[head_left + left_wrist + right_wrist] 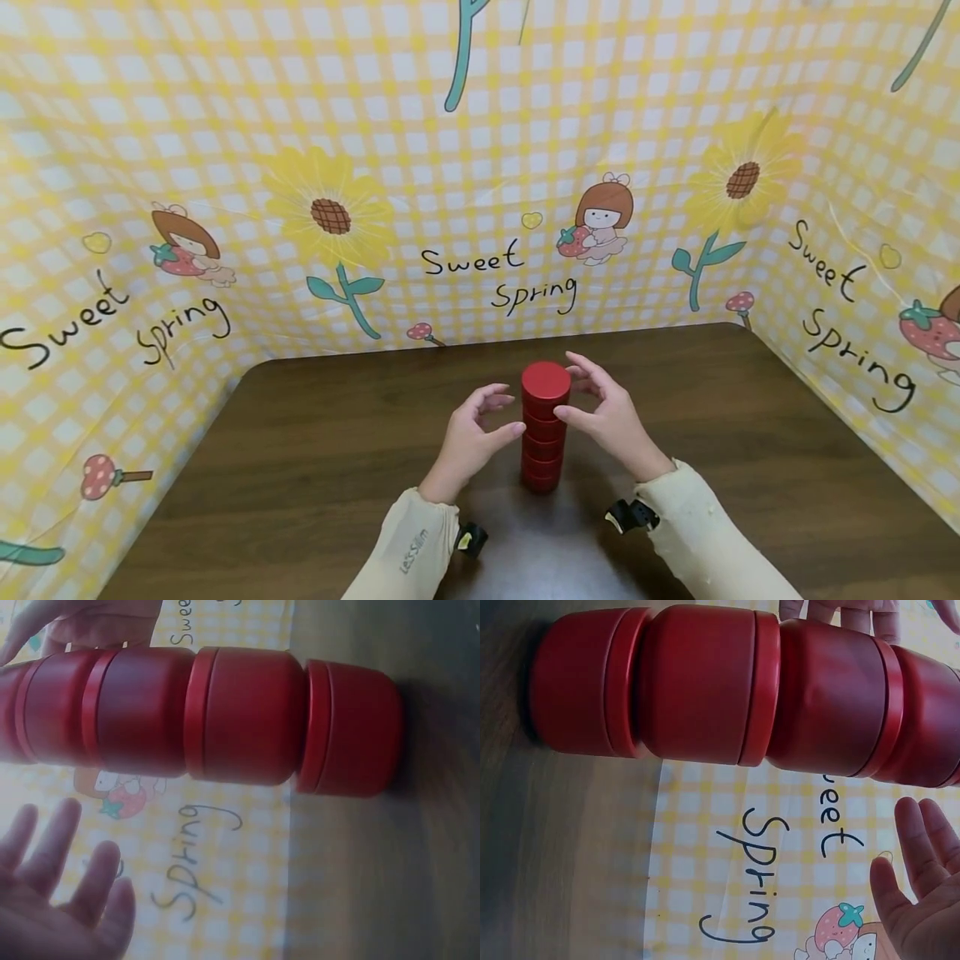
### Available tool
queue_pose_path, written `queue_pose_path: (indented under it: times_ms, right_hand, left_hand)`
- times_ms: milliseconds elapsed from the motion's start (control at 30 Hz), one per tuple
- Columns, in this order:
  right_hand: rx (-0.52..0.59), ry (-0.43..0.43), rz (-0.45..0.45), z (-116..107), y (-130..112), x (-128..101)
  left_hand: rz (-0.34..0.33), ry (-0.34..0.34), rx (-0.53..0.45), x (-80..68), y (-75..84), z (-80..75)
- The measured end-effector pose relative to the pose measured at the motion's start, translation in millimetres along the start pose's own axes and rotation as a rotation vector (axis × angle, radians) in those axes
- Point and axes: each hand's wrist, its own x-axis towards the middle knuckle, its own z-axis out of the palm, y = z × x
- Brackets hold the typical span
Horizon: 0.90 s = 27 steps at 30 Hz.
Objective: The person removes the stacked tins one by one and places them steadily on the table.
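Several red lidded round tins [543, 429] stand in one upright stack on the table, smooth and matte, each with a seam below its lid. Side-on, the wrist views show the same tins [244, 716], slightly offset from one another. Left of the upper stack is my left hand [474, 433], fingers spread and relaxed, with a gap between it and the tins. On the other side my right hand [609, 417] has its fingers loosely bent beside the top tins, its thumb tip overlapping the stack's edge in the head view. Neither hand grips a tin.
The dark wood table [322, 450] runs back to a yellow checked cloth [480, 192] that hangs behind and on both sides, printed with flowers and lettering. Pale sleeves and black wrist-worn cameras [633, 515] flank the base of the stack.
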Motion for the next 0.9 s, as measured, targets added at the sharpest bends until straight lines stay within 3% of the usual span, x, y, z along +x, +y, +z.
queue_pose_path:
  times_ms: [400, 900]
  right_hand:
    - [0.014, -0.043, -0.012, 6.3, -0.5, 2.3]
    - [0.039, -0.034, 0.019, 12.6, -2.6, 4.1]
  left_hand:
    - [0.037, -0.051, 0.055, 4.8, -0.7, 18.6]
    - [0.008, -0.04, 0.084, 5.9, 7.8, 28.7]
